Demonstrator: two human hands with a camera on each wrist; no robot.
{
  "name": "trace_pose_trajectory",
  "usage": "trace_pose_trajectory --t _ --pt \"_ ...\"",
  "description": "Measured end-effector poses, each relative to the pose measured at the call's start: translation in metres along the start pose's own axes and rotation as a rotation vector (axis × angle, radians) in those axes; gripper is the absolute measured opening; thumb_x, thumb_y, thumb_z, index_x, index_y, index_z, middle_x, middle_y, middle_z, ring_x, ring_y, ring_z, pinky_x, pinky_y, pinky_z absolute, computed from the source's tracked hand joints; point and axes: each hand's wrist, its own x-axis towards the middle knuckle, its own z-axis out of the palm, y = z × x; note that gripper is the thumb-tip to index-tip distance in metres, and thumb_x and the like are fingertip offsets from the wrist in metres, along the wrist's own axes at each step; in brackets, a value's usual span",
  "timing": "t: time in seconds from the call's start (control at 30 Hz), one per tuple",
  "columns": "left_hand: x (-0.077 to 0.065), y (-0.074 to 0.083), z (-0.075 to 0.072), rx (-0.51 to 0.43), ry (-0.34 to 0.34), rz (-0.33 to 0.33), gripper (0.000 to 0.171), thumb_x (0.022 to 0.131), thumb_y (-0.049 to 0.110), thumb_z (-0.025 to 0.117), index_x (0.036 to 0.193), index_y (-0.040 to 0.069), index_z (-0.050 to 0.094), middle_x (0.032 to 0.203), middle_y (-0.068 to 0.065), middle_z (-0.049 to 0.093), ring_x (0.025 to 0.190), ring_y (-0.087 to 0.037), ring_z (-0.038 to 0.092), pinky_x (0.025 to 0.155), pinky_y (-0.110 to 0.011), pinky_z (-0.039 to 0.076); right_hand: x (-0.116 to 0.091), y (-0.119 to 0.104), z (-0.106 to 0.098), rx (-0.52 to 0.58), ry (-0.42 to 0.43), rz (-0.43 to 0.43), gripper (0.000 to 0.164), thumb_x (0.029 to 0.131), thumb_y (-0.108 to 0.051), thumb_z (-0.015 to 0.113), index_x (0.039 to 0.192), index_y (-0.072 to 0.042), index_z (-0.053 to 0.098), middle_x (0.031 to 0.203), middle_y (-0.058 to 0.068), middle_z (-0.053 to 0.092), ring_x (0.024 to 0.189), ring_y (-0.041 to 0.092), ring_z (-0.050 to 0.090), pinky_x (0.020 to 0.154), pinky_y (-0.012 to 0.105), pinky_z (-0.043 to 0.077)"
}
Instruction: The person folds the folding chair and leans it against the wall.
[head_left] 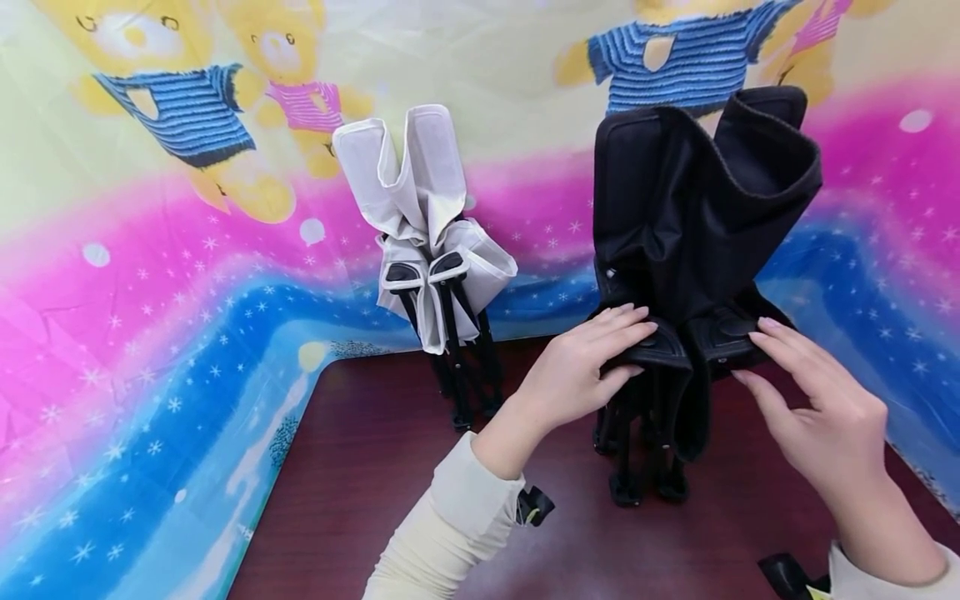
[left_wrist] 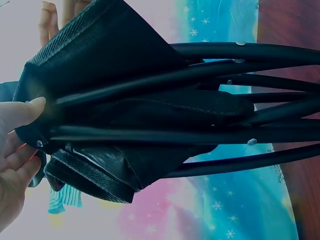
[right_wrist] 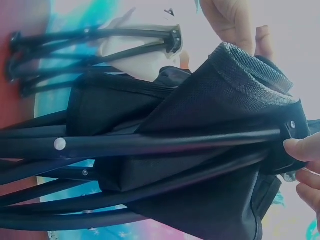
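A black folding chair (head_left: 667,200) stands partly folded on the dark red table, its fabric back upright and its seat sagging between two front corners. My left hand (head_left: 573,371) pinches the left front seat corner, fingers on top and thumb below. At the opposite corner, my right hand (head_left: 832,417) grips the edge between thumb and fingers. Up close in the left wrist view, the thumb (left_wrist: 25,111) presses near the end of a black tube. The right wrist view has the other thumb (right_wrist: 302,148) on the corner below a rivet. The chair's legs are bunched together.
To the left, a smaller white folding chair (head_left: 420,183) with black legs stands folded on the table (head_left: 360,467). A printed cloth backdrop (head_left: 187,333) with bears and snowflakes rises behind and beside the table.
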Motion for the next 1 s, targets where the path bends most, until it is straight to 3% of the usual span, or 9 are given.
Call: trace_pose_trajectory --t 0.17,0.47,1.0 --pt "-0.006 -0.003 0.001 -0.003 0.019 -0.031 0.044 0.08 0.02 0.062 0.121 0.009 0.051 0.127 -0.004 0.044 0.123 -0.007 0.028 0.098 -0.016 0.018 -0.004 0.001 0.0 -0.002 0.021 0.013 0.056 0.081 -0.048 0.05 0.101 0.003 0.063 0.102 0.018 0.059 0.106 0.003 0.047 0.089 0.012 0.031" --pt "-0.019 -0.009 0.006 -0.098 0.12 -0.061 0.047 0.077 0.014 0.064 0.121 0.006 0.051 0.127 -0.008 0.044 0.122 -0.008 0.03 0.096 -0.016 0.023 -0.02 0.014 0.001 -0.023 0.041 0.051 0.058 0.079 -0.051 0.052 0.109 -0.002 0.06 0.103 0.018 0.059 0.105 0.002 0.046 0.088 0.011 0.031" --pt "-0.044 -0.017 0.018 -0.238 0.248 -0.145 0.049 0.076 0.008 0.065 0.122 0.001 0.048 0.123 -0.01 0.048 0.117 -0.005 0.036 0.093 -0.02 0.032 -0.032 0.016 0.001 0.022 0.054 0.085 0.059 0.076 -0.052 0.054 0.101 0.001 0.064 0.097 0.019 0.061 0.102 -0.005 0.046 0.086 0.008 0.032"
